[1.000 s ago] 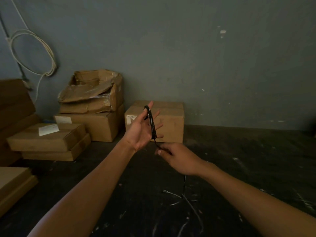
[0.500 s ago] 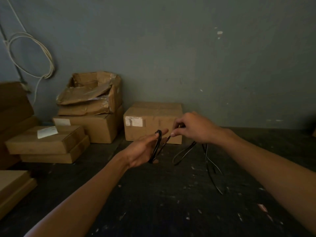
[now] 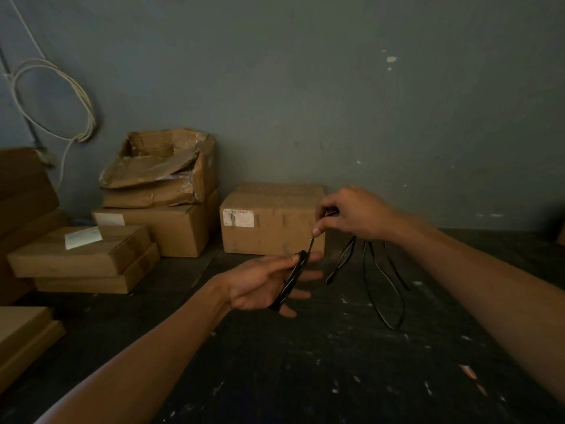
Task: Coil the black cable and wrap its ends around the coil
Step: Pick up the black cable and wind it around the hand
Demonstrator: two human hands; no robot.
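A thin black cable [image 3: 382, 289] runs between both hands. My left hand [image 3: 263, 284] is held palm up in the middle of the view, with several turns of the cable wound around its fingers as a narrow coil [image 3: 292, 280]. My right hand [image 3: 351, 215] is higher and to the right, pinching the cable between thumb and fingers. A short taut stretch joins the two hands. Loose loops hang from the right hand down toward the dark floor.
A closed cardboard box [image 3: 272, 218] stands against the grey wall behind the hands. Stacked and torn boxes [image 3: 159, 191] sit to the left, with flat boxes [image 3: 79, 252] nearer. A white cable loop [image 3: 52, 99] hangs on the wall. The dark floor [image 3: 305, 362] is speckled.
My right hand rose from below the left hand to up and right, pulling the cable loops off the floor. My left hand tipped from upright to palm up and sank lower.
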